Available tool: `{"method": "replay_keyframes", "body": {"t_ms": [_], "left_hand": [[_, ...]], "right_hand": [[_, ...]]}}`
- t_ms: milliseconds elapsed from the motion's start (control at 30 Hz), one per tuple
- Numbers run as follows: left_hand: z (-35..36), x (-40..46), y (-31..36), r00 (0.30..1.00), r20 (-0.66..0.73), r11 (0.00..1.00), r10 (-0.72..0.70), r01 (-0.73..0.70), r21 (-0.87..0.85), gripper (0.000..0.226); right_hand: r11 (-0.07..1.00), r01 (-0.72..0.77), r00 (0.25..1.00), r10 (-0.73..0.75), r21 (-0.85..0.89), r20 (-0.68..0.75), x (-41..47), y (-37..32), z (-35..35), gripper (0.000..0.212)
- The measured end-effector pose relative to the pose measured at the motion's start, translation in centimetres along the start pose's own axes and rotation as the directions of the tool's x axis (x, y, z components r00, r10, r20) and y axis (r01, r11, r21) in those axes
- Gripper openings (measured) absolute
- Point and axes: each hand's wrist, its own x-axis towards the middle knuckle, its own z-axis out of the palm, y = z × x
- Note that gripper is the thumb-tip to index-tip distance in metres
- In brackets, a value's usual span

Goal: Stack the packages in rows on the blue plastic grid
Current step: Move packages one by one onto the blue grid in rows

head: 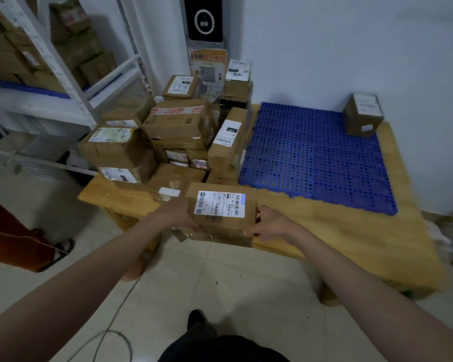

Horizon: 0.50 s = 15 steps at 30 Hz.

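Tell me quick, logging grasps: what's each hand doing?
Left hand: grips the labelled package at its left side.
Right hand: holds the same package's right side, fingers curled at its edge.

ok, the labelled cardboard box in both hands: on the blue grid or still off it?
Off. The labelled brown cardboard box is held in front of the blue perforated plastic grid, over the wooden platform's front edge.

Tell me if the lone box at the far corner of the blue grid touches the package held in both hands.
Apart. The head view shows the lone box at the blue grid's far corner, bare grid between it and the held package.
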Motion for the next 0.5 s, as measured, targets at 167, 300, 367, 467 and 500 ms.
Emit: {"method": "replay_keyframes", "body": {"t_ms": [167,300,367,467,500], "left_hand": [[1.4,1.9,8.5,0.989,0.036,0.983,0.145,-0.148,0.108,0.072],[1.4,4.1,14.0,0.972,0.065,0.963,0.224,-0.231,0.137,0.07],[1.2,5.6,16.5,0.973,0.06,0.96,0.225,-0.231,0.159,0.074],[0.9,8.5,20.0,0.971,0.072,0.962,0.227,-0.235,0.139,0.082],[0.9,9.7,21.0,0.969,0.075,0.962,0.236,-0.244,0.119,0.084]], "right_hand": [[0.997,-0.06,0.994,0.064,0.047,-0.09,-2.8,5.4,-5.4,0.059],[0.992,-0.099,0.98,0.111,0.082,-0.167,-3.7,8.7,-9.5,0.067],[0.988,-0.101,0.974,0.123,0.117,-0.192,-3.5,10.0,-11.5,0.068],[0.976,-0.122,0.963,0.161,0.183,-0.216,-2.2,11.9,-14.3,0.066],[0.969,-0.136,0.958,0.182,0.206,-0.222,-1.5,12.4,-15.2,0.066]]}}
